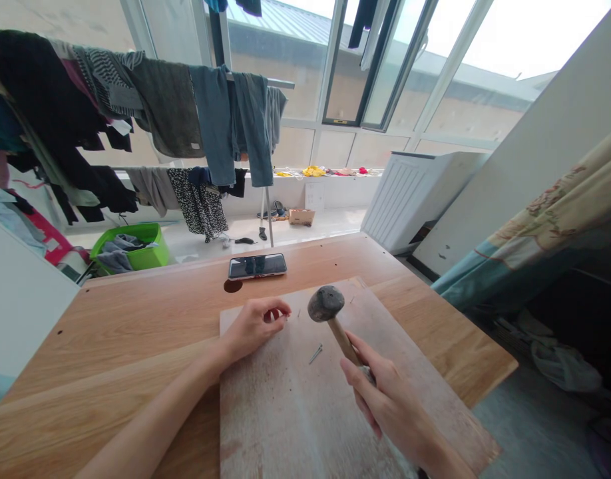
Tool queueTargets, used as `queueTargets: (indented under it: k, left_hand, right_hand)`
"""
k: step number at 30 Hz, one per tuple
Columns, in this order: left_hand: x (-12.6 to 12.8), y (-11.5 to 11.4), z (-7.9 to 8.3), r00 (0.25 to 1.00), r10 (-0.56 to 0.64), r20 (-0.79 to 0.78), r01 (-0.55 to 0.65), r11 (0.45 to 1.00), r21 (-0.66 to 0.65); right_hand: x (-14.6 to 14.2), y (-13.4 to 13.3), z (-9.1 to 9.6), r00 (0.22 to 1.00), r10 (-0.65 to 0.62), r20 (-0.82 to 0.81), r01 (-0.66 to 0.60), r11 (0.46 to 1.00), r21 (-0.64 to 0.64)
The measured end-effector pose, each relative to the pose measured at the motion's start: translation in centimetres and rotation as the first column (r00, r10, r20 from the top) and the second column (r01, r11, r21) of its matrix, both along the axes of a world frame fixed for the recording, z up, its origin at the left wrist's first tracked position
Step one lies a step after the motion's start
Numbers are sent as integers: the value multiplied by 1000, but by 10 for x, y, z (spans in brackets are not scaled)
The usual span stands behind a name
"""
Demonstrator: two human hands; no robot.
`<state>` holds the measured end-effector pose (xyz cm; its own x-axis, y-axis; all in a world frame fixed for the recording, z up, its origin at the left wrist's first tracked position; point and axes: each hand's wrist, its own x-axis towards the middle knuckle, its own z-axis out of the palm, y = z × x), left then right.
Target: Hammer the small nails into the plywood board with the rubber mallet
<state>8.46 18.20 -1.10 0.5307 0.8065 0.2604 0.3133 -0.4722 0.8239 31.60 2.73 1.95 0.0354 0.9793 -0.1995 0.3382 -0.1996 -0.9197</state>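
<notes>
My right hand is wrapped round the wooden handle of a mallet, whose dark, rounded head is raised above the board. My left hand rests on the far left of the pale wooden board, thumb and forefinger pinched on what looks like a nail, mostly hidden by the fingertips. Just right of those fingertips a thin nail stands in the board. Another nail sticks up beyond the mallet head, leaning slightly. Between my hands a few loose nails lie together on the board.
The board lies on a wood-grain table. A phone lies beyond it, beside a round dark hole. Past the table are a green laundry basket, hanging clothes and a white appliance. A curtain hangs at right.
</notes>
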Motion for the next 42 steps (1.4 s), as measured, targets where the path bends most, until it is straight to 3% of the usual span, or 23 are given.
queueTargets:
  k: [12, 20, 27, 42]
  left_hand:
    - [0, -1, 1, 1000, -25, -6, 24, 998, -52]
    - [3, 0, 0, 1000, 3, 0, -3, 1000, -7]
    - [2, 0, -1, 1000, 7, 8, -6, 999, -40]
    - [3, -1, 0, 1000, 10, 5, -9, 1000, -22]
  right_hand:
    - [-15, 7, 10, 998, 65, -3, -65, 998, 3]
    - [-29, 15, 11, 990, 130, 62, -130, 992, -6]
    - [-30, 15, 13, 986, 132, 101, -133, 991, 3]
    - [-30, 12, 7, 998, 63, 26, -63, 998, -15]
